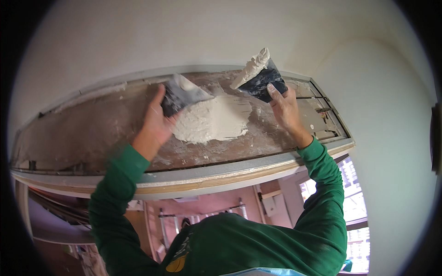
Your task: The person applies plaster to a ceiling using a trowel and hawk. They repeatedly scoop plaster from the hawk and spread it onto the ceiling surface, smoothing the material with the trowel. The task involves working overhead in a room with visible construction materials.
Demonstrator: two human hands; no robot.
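My left hand (159,122) is closed round a dark, plaster-smeared putty knife (177,99) with a wide flat blade. In my right hand (285,108) I grip a second dark putty knife (262,83), thumb pressed on its face. A thick ridge of off-white plaster (252,69) lies along that blade's far edge. Between and below the two blades, a heap of the same wet plaster (214,119) is spread on a brown board (92,122). The heap is lumpy on its left and smoothed flat on its right. Both blades are raised near the heap.
A pale wall (207,32) rises behind the board, and a curved wall (382,115) stands at the right. A ledge with a wooden edge (221,175) runs along the board's front. Far below are a metal ladder (170,225) and a bright window (357,193).
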